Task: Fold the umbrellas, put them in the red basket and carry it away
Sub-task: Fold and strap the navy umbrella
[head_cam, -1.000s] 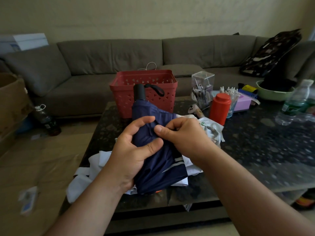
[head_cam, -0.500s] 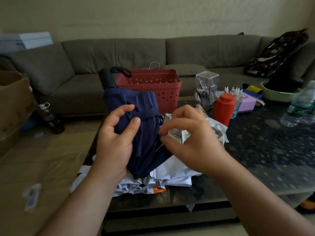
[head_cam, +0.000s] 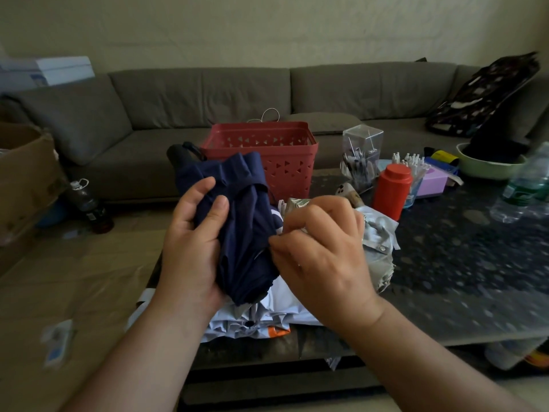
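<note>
My left hand [head_cam: 194, 242] grips a folded navy umbrella [head_cam: 243, 233], its black handle [head_cam: 181, 154] tilted up to the left. My right hand [head_cam: 322, 257] pinches the umbrella's fabric on its right side with thumb and forefinger. A white umbrella [head_cam: 267, 319] lies crumpled on the table under my hands. A grey patterned umbrella [head_cam: 378, 248] lies just right of my right hand. The red basket [head_cam: 285, 162] stands behind them at the table's far edge and looks empty.
The dark speckled table [head_cam: 460, 278] holds a red bottle [head_cam: 392, 194], a clear pen box [head_cam: 361, 156], a pink box [head_cam: 430, 184], a green bowl [head_cam: 487, 168] and a water bottle [head_cam: 523, 191]. A grey sofa [head_cam: 208, 108] runs behind. A cardboard box [head_cam: 23, 185] stands left.
The navy umbrella swung left, so its handle now points up-left beside the basket. My right hand let go of the middle and took a pinch of fabric lower on the right side.
</note>
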Motion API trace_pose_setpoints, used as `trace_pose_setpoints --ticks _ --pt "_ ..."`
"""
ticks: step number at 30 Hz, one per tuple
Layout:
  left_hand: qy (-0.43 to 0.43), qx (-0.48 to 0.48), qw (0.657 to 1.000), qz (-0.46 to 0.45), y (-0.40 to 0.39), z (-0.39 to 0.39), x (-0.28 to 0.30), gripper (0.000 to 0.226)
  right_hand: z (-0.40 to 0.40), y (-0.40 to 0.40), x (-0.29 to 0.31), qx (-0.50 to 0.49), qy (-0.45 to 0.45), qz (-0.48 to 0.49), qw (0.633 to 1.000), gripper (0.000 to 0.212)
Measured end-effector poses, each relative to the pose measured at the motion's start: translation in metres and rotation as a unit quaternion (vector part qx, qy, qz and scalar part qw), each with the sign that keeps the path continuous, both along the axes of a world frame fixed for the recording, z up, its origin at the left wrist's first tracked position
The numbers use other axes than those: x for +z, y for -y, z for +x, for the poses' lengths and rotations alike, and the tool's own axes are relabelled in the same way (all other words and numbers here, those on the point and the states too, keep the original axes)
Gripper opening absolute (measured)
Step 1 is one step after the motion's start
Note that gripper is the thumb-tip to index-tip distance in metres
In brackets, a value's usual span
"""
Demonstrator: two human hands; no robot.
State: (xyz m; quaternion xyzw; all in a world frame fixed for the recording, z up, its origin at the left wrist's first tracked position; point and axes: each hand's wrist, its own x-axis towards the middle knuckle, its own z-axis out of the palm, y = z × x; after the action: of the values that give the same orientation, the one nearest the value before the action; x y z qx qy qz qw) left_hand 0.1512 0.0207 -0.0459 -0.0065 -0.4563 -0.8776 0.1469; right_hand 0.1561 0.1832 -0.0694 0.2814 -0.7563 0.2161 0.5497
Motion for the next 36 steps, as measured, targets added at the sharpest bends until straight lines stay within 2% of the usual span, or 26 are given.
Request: trace_pose_setpoints --ticks 3,6,7,10,12,16,21,24,25,26,29,31,33,35,36 --pt "0.003 0.019 1.000 0.000 -0.002 0.001 -0.001 0.023 0.001 -0.001 -0.001 0.000 0.022 0.015 1.000 0.017" --pt "-0.003 0.032 0.999 -0.021 -0.002 0.000 -0.004 0.023 0.004 -0.002 0.001 0.060 0.175 -0.020 0.982 0.006" --pt "-0.007 0.035 0.999 -0.027 -0.002 -0.001 -0.004 0.022 0.006 -0.001 0.003 0.100 0.246 -0.065 0.962 0.011" --pt "-0.016 0.039 0.998 -0.039 -0.003 -0.002 -0.005 0.022 0.006 0.001 0.010 0.223 0.413 -0.212 0.857 0.026" --pt "-0.013 0.039 0.999 -0.033 -0.003 -0.003 -0.006 0.022 0.006 0.001 0.015 0.241 0.444 -0.224 0.834 0.031" --pt "-0.003 0.031 0.999 -0.022 -0.004 -0.003 -0.008 0.023 0.009 0.005 0.017 0.233 0.468 -0.221 0.824 0.033" --pt "-0.001 0.039 0.998 -0.039 -0.010 -0.004 -0.012 0.022 0.008 0.010 0.018 0.260 0.465 -0.304 0.790 0.036" --pt "-0.003 0.049 0.997 -0.052 -0.011 -0.002 -0.012 0.023 0.007 0.014 0.015 0.232 0.444 -0.342 0.795 0.029" --pt "-0.004 0.052 0.997 -0.053 -0.012 -0.002 -0.012 0.023 0.007 0.014 0.013 0.211 0.430 -0.344 0.807 0.028" --pt "-0.004 0.054 0.997 -0.052 -0.012 -0.001 -0.012 0.023 0.007 0.015 0.011 0.177 0.403 -0.332 0.835 0.026" --pt "0.000 0.054 0.998 -0.020 -0.015 0.000 -0.010 0.023 0.004 0.014 0.005 0.033 0.235 -0.198 0.951 0.017" --pt "0.009 0.038 0.999 0.018 -0.016 0.001 -0.009 0.024 0.004 0.013 0.004 0.014 0.171 -0.176 0.969 0.012" --pt "0.018 0.009 0.999 0.050 -0.016 0.003 -0.007 0.026 0.007 0.015 0.005 0.061 0.232 -0.253 0.937 0.007" --pt "0.014 -0.020 0.998 0.065 -0.016 0.005 -0.004 0.027 0.007 0.017 0.004 0.129 0.337 -0.340 0.868 0.013" --pt "0.009 -0.029 0.997 0.067 -0.015 0.005 -0.003 0.027 0.008 0.017 0.003 0.146 0.359 -0.354 0.851 0.014"
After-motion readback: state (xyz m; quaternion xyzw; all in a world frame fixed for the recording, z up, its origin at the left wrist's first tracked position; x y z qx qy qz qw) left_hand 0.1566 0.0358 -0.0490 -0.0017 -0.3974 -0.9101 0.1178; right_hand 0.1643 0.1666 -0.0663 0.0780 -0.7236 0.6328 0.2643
